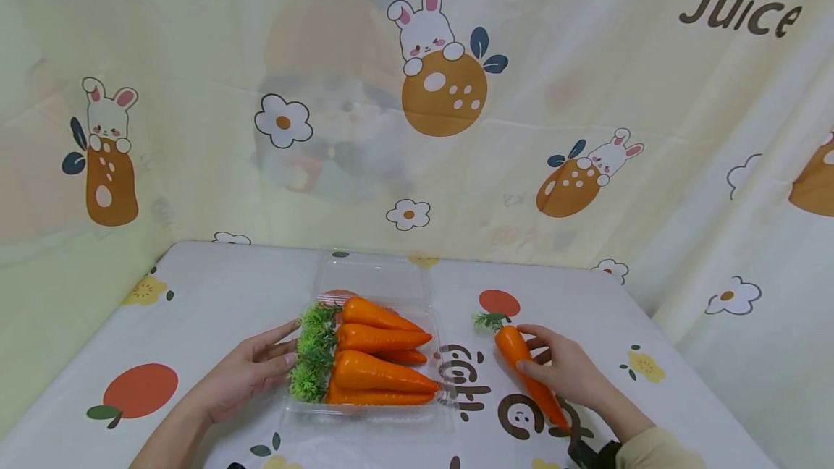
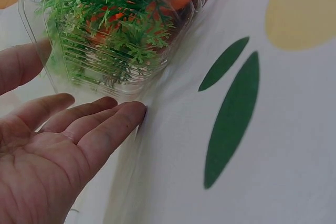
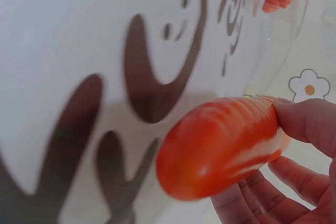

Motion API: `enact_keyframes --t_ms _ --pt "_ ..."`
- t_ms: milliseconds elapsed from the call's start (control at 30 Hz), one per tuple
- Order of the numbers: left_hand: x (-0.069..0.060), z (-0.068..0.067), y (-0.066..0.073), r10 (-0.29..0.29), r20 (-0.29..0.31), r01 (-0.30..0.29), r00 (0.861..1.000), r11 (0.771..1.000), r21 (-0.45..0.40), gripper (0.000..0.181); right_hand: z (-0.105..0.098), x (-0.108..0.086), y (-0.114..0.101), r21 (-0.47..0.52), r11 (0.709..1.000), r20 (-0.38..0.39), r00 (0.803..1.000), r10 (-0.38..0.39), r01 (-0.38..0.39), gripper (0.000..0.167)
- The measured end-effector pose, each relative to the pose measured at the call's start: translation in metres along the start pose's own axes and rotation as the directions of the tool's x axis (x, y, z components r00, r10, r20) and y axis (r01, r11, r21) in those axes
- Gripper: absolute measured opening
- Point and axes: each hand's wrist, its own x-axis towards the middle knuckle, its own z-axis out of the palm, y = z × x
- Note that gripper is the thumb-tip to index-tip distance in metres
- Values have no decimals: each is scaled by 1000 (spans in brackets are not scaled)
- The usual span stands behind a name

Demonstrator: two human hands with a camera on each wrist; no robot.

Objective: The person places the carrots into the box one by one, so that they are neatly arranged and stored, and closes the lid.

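Observation:
Several orange carrots point(image 1: 381, 339) with green leafy tops point(image 1: 313, 353) lie in a clear plastic box point(image 1: 365, 417), tips to the right. The box's clear lid point(image 1: 371, 273) is folded back behind it. At its left side is my left hand point(image 1: 250, 371), fingers fairly straight beside the leafy end; whether the fingertips touch the box is hard to tell. In my right hand point(image 1: 563, 368) a single carrot point(image 1: 531, 378) is pinched between thumb and fingers, right of the box. Its leafy top point(image 1: 489, 320) points away and its tip towards me; the right wrist view shows this carrot point(image 3: 210, 150) close up.
A white cloth point(image 1: 215, 295) printed with fruit, flowers and lettering covers the table. Behind it hangs a pale curtain point(image 1: 352, 187) with rabbit prints, which also closes off the left and right sides. A dark strap point(image 1: 596, 454) is on my right wrist, by a light sleeve.

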Motion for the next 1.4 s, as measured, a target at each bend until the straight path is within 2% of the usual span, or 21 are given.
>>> enact_keyframes --t_ms 367,633,833,1033,1400 --pt "0 0 0 7 3 -7 1000 1000 -4 78 -5 8 -27 24 987 -40 987 -156 157 57" --pt "-1 1 0 5 4 -5 1000 1000 -6 78 -11 16 -49 29 951 -29 951 -307 308 57" --pt "0 0 1 4 12 -4 1000 1000 -15 78 -16 23 -62 30 933 9 933 -359 359 56" --pt "0 0 1 11 16 -11 1000 1000 -16 78 -20 26 -78 -19 921 49 921 -387 388 56" --pt "0 1 1 -6 -4 6 1000 1000 -7 79 -14 31 -110 27 865 153 853 -499 501 53"
